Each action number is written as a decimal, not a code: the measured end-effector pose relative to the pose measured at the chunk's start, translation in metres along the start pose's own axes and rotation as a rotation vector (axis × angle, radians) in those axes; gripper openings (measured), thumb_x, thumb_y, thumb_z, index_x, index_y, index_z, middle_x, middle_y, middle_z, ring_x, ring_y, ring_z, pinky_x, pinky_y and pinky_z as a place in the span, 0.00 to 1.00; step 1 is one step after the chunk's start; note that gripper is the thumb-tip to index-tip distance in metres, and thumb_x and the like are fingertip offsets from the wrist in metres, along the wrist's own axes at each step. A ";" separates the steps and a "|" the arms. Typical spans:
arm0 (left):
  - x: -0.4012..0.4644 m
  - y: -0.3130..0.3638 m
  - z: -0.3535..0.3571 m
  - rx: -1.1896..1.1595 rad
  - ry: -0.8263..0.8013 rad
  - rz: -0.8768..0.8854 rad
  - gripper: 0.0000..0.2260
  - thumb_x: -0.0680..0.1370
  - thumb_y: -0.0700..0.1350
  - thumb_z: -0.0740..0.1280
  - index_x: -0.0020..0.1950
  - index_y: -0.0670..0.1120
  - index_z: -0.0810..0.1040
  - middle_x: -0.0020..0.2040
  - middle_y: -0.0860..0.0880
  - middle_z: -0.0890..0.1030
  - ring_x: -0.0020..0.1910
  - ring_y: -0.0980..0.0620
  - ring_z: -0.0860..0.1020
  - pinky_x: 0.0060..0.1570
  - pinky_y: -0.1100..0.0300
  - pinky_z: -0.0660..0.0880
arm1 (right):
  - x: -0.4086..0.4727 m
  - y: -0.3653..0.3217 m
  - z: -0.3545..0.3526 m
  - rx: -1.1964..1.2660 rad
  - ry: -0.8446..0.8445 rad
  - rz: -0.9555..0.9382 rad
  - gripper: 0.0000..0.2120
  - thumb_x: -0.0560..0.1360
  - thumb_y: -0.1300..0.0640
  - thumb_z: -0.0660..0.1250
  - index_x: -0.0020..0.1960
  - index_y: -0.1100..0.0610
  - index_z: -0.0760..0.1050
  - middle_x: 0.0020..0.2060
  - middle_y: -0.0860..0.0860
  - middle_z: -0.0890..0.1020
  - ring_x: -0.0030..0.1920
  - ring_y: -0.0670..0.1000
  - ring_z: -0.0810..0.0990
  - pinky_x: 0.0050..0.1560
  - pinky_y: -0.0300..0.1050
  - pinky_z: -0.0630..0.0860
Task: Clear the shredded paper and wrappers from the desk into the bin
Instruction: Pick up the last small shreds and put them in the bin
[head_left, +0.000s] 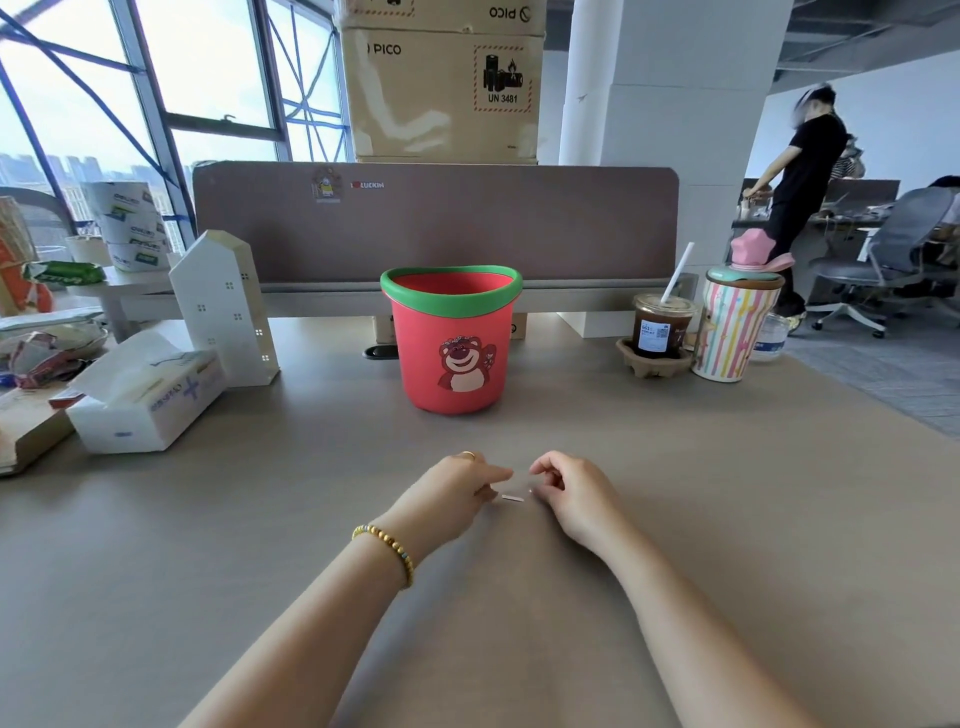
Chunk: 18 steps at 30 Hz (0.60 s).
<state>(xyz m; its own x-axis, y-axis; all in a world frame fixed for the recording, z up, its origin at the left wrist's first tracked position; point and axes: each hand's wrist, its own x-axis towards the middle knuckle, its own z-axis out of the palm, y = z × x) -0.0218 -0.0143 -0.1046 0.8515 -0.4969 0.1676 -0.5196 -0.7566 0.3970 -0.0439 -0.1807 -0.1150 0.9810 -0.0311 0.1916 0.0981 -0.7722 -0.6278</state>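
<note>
A red bin (451, 353) with a green rim and a bear picture stands upright on the desk (701, 493), just beyond my hands. One small white paper scrap (513, 498) lies flat on the desk between my fingertips. My left hand (457, 488), with a ring and a bead bracelet, points its thumb and index finger at the scrap's left end. My right hand (571, 493) has its fingers loosely curled at the scrap's right end. Neither hand lifts the scrap. Whether the fingertips touch it is unclear.
A tissue pack (150, 395) and a white house-shaped holder (223, 312) stand at the left, with clutter beyond. An iced coffee cup (660, 327) and a striped tumbler (732, 327) stand at the right. A partition (436, 218) backs the desk. A person stands far right.
</note>
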 end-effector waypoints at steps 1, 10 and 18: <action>0.002 0.002 -0.001 0.046 -0.030 0.015 0.17 0.80 0.38 0.58 0.67 0.49 0.73 0.56 0.44 0.76 0.58 0.46 0.74 0.53 0.64 0.66 | 0.000 -0.001 -0.001 -0.002 -0.006 -0.005 0.06 0.74 0.62 0.65 0.45 0.51 0.74 0.34 0.41 0.71 0.45 0.49 0.72 0.43 0.40 0.67; 0.017 0.012 -0.002 0.185 -0.122 0.081 0.09 0.78 0.39 0.61 0.56 0.43 0.78 0.55 0.42 0.76 0.55 0.44 0.75 0.54 0.53 0.71 | -0.001 -0.006 -0.002 -0.075 -0.020 0.017 0.06 0.74 0.59 0.65 0.39 0.51 0.72 0.41 0.48 0.74 0.52 0.54 0.75 0.52 0.48 0.71; 0.015 0.011 -0.006 0.088 -0.091 0.046 0.08 0.77 0.41 0.64 0.54 0.42 0.79 0.53 0.42 0.77 0.54 0.44 0.75 0.52 0.59 0.69 | -0.003 -0.005 -0.005 -0.065 0.000 0.056 0.06 0.74 0.59 0.65 0.40 0.52 0.71 0.49 0.55 0.80 0.53 0.55 0.75 0.46 0.43 0.66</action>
<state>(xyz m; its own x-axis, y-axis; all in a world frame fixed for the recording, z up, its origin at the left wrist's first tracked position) -0.0145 -0.0272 -0.0930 0.8186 -0.5656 0.0998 -0.5657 -0.7642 0.3098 -0.0480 -0.1803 -0.1090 0.9846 -0.0755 0.1579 0.0320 -0.8090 -0.5869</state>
